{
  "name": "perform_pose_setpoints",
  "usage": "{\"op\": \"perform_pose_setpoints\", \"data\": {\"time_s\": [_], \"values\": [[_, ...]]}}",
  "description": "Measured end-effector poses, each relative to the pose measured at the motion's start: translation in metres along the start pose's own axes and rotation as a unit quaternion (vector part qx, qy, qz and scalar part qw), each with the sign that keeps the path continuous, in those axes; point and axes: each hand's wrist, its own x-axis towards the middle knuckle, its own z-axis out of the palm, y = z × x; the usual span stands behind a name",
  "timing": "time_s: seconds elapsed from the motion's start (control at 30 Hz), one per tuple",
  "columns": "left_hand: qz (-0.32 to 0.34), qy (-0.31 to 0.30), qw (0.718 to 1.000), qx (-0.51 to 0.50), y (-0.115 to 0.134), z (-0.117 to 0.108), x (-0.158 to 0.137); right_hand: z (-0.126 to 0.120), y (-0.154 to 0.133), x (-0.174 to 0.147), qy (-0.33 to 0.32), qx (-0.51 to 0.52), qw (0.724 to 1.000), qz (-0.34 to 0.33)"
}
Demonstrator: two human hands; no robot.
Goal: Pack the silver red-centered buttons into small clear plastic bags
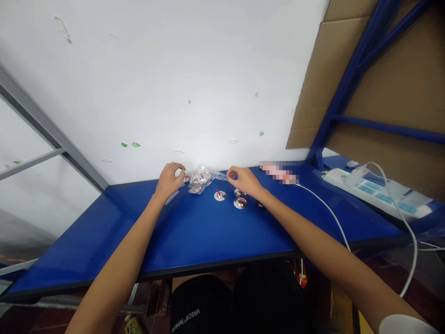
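Although both hands are in plain view at the middle of the frame, the grip of each is only partly legible. The left hand (171,180), left of centre, is curled with its forefinger and thumb brought toward one another beside the pile; whether they are clamped on anything cannot be told. The right hand (244,181), right of centre, has thumb and forefinger drawn into a loop. A strip of clear plastic film (219,176) runs up to these fingertips; whether it is pinched between them cannot be confirmed.

A pile of clear plastic packets (200,178), containing silvery pieces with red marks, lies at the centre of the frame, between the hands and near the foot of the white wall (215,69). Three round silvery discs bearing red marks lie loose just below and right of centre: a left disc (219,196), a lower disc (240,203) and an upper disc (238,192), the last partly covered by the right hand. A dark round item (259,204) shows beside the right forearm.

All rest on a blue tabletop (201,236). A white power strip (377,192) with blue sockets occupies the right of the frame.
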Motion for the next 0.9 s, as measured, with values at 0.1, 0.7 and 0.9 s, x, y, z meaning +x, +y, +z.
{"op": "perform_pose_setpoints", "data": {"time_s": [0.1,0.7,0.9], "values": [[0.042,-0.061,0.997,-0.030,0.026,0.009,-0.005,-0.009,0.012,0.006,0.026,0.064,0.997,-0.015],[0.116,-0.092,0.988,-0.051,0.046,0.030,-0.018,0.011,0.021,-0.006,-0.050,-0.206,0.970,-0.115],[0.102,-0.076,0.991,-0.048,0.042,0.028,-0.018,-0.042,0.072,-0.004,-0.057,-0.235,0.965,-0.105]]}}
